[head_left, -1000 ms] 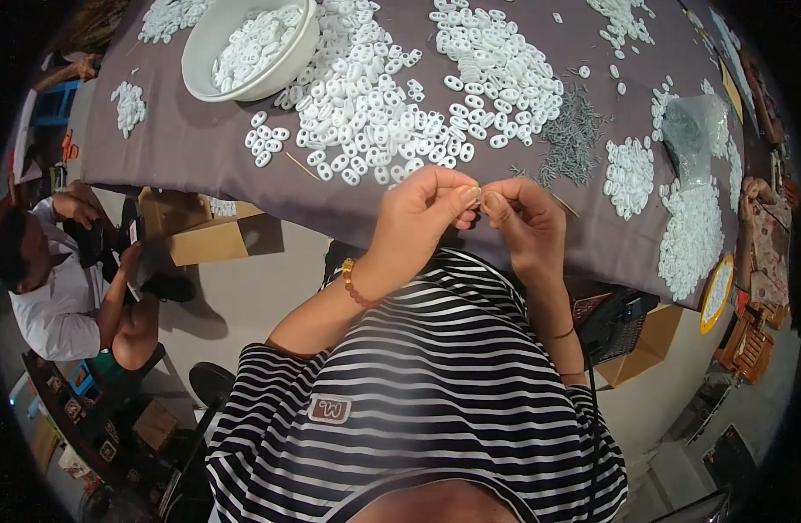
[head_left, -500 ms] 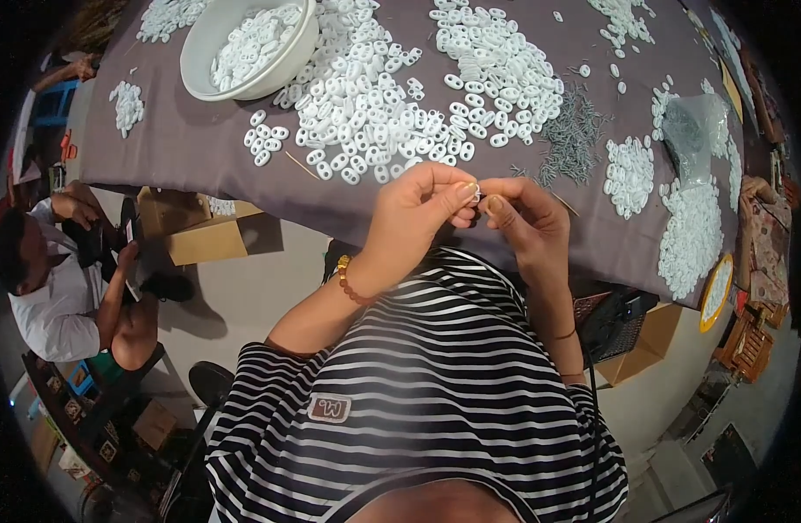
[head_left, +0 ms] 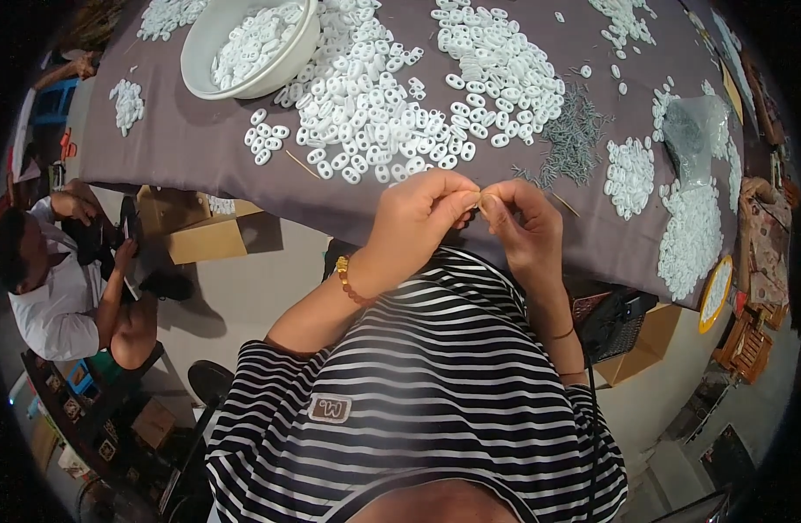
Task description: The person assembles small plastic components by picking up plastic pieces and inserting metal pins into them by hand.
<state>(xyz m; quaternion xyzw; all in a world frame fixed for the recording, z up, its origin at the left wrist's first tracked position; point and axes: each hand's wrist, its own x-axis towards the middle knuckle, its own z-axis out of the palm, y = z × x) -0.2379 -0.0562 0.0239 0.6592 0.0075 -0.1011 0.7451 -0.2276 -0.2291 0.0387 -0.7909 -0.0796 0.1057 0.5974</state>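
Note:
My left hand (head_left: 418, 218) is closed in a pinch just past the table's near edge, a beaded bracelet on its wrist. A small white plastic piece (head_left: 479, 204) is between its fingertips, mostly covered by them. Against it presses my right hand (head_left: 529, 234), thumb and forefinger pinched together; what it holds is hidden. Beyond the hands lie heaps of white oval pieces with two holes (head_left: 352, 105) and more white ovals (head_left: 505, 78). Small grey pins (head_left: 570, 144) are piled to the right of these.
A white bowl (head_left: 248, 90) of pieces stands at the far left on the brown tablecloth (head_left: 200, 144). Smaller white parts (head_left: 690, 244) and a clear plastic bag (head_left: 692, 139) lie right. Cardboard box (head_left: 207, 242) below; a seated person (head_left: 60, 296) is at left.
My hands have come closer together, fingertips now meeting. The white piece, plainer to see before, is mostly covered. My right hand has shifted slightly left.

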